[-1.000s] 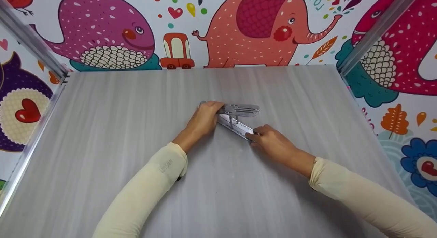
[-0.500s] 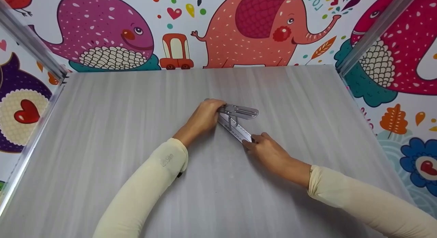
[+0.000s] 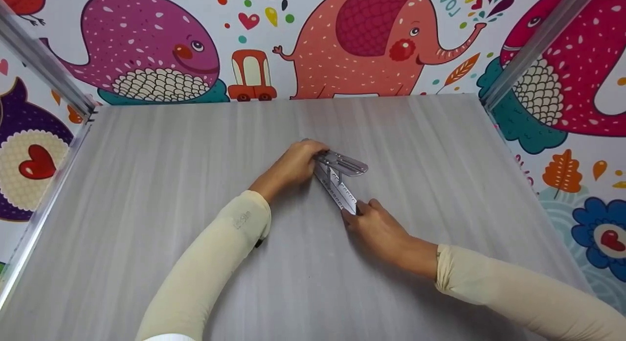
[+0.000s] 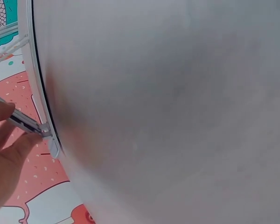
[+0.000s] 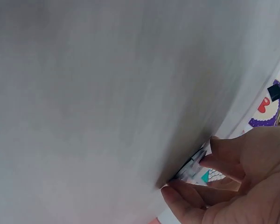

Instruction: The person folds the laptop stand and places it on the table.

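Note:
A grey metal folding piece with slotted arms (image 3: 337,184) is held between both hands in the head view. The left hand (image 3: 296,164) grips its upper left end, where a rounded slotted plate (image 3: 348,165) juts out to the right. Thin struts link that plate to the long lower channel. At the channel's near end, the right hand (image 3: 379,231) pinches it between thumb and fingers. In the left wrist view, the left hand (image 4: 9,158) holds the metal piece (image 4: 23,120). The right hand (image 5: 233,182) pinches the channel's end (image 5: 191,165) in the right wrist view.
A grey wood-grain table (image 3: 161,184) lies beneath the hands. Behind it stands a wall panel with printed cartoon animals (image 3: 362,47). Metal posts rise at the back left (image 3: 58,62) and back right corners (image 3: 533,52).
The right hand has moved down and slightly left with the channel's end, so the piece points more steeply toward the person. The left hand has shifted slightly right, and the slotted plate tilts downward more.

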Demonstrator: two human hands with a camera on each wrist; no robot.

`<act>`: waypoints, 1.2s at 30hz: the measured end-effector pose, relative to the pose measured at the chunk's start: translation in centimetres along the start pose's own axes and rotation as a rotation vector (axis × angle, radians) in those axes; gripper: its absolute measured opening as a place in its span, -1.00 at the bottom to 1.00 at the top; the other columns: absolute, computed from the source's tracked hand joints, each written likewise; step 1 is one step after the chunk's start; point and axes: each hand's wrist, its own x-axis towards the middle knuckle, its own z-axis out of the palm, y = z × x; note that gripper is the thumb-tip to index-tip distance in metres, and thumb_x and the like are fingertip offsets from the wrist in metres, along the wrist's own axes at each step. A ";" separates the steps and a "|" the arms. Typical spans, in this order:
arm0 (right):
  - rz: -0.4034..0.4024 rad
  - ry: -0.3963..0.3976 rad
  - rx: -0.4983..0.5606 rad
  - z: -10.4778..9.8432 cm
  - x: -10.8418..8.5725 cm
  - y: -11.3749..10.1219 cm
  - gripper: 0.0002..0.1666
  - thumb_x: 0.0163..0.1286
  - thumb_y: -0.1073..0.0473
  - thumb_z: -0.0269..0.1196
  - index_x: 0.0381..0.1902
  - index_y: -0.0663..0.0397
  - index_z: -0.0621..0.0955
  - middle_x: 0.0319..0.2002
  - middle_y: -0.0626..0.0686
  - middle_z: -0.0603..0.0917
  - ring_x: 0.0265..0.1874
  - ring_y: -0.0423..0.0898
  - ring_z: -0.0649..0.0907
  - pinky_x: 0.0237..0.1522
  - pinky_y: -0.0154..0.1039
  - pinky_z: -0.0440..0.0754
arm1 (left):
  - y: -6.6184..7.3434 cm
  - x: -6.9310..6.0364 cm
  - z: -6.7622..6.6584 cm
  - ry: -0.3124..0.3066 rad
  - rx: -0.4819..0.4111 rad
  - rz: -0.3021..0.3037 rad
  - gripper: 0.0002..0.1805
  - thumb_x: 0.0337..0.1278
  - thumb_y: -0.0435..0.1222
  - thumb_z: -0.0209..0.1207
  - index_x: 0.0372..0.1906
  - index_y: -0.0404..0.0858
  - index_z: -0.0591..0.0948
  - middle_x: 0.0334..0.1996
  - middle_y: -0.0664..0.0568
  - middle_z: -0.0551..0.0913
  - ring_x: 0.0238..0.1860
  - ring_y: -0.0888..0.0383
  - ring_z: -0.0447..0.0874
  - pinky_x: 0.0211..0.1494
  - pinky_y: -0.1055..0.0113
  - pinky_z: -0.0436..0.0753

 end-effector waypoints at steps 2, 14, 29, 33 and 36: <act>0.002 0.010 -0.016 0.0 -0.1 -0.4 -0.68 0.16 0.18 0.49 -0.10 0.04 0.72 -0.32 0.19 0.70 -0.50 0.10 0.50 -0.43 -0.11 0.50 | -0.1 0.4 0.1 -0.011 0.007 0.024 -0.44 0.21 -0.67 -0.04 0.24 -0.28 0.65 0.19 -0.08 0.70 0.26 0.02 0.62 0.45 0.16 0.50; -0.007 0.031 -0.088 0.2 0.6 -2.7 -0.63 0.13 0.01 0.51 -0.11 -0.02 0.76 -0.40 0.17 0.71 -0.53 0.07 0.55 -0.39 -0.11 0.50 | -0.1 2.2 0.2 -0.118 0.002 0.065 -0.43 0.14 -0.71 0.04 0.22 -0.28 0.65 0.14 -0.08 0.71 0.22 0.06 0.63 0.43 0.19 0.52; -0.005 0.043 -0.106 0.3 1.5 -4.6 -0.65 0.19 -0.04 0.48 -0.06 -0.13 0.78 -0.41 0.16 0.70 -0.48 0.07 0.54 -0.34 -0.09 0.51 | -0.8 2.4 -0.4 -0.194 -0.115 0.034 -0.35 0.10 -0.73 0.06 0.24 -0.18 0.65 0.13 0.02 0.69 0.11 0.10 0.60 0.46 0.18 0.49; 0.014 0.034 -0.072 0.3 1.6 -4.7 -0.68 0.21 0.01 0.47 -0.06 -0.14 0.78 -0.40 0.16 0.69 -0.48 0.09 0.54 -0.35 -0.07 0.56 | -0.8 2.4 -0.4 -0.194 -0.108 0.028 -0.37 0.12 -0.71 0.11 0.24 -0.16 0.66 0.13 0.02 0.68 0.11 0.10 0.60 0.45 0.19 0.50; 0.023 0.026 -0.053 0.1 1.6 -4.7 -0.69 0.22 0.04 0.46 -0.06 -0.13 0.78 -0.40 0.16 0.70 -0.47 0.10 0.54 -0.32 -0.04 0.59 | -0.7 2.3 -0.3 -0.190 -0.099 0.022 -0.40 0.14 -0.67 0.18 0.23 -0.13 0.66 0.11 0.03 0.68 0.10 0.10 0.60 0.44 0.19 0.52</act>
